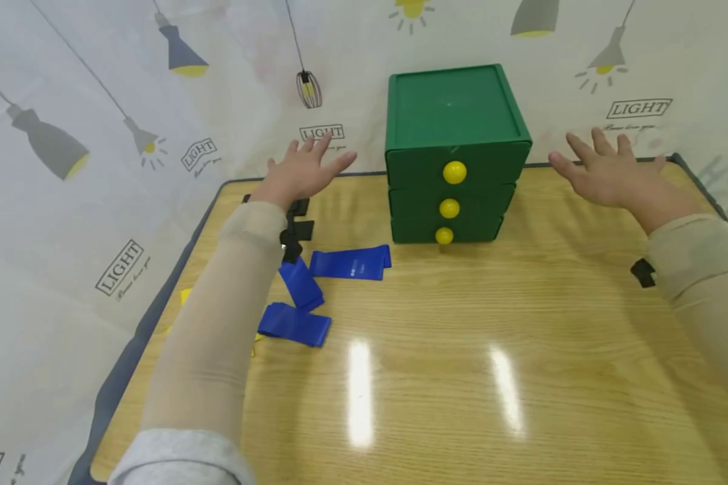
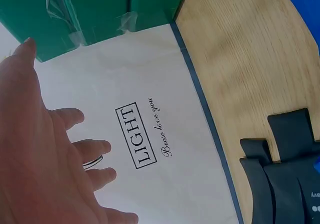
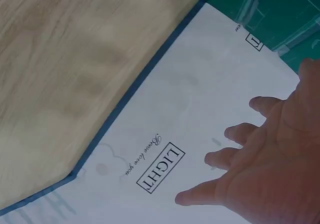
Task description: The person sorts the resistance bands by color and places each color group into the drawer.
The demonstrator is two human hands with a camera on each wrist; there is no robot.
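Note:
Both hands are raised over the far part of the table with fingers spread, holding nothing. The left hand (image 1: 300, 174) is to the left of a green drawer cabinet (image 1: 458, 108), apart from it. On the cabinet's other side is the right hand (image 1: 607, 172), also apart. Three drawers with round yellow knobs (image 1: 454, 172) face the person, all pushed in. Below the left hand lie black bands (image 2: 280, 179), partly hidden by the forearm in the head view. Flat blue bands (image 1: 348, 263) spread over the wood nearby.
Bits of yellow band (image 1: 185, 296) show beside the left forearm. The wooden table (image 1: 437, 350) has a dark edge, and a lamp-print sheet (image 1: 230, 67) hangs behind it. A small black piece (image 1: 644, 273) shows by the right wrist.

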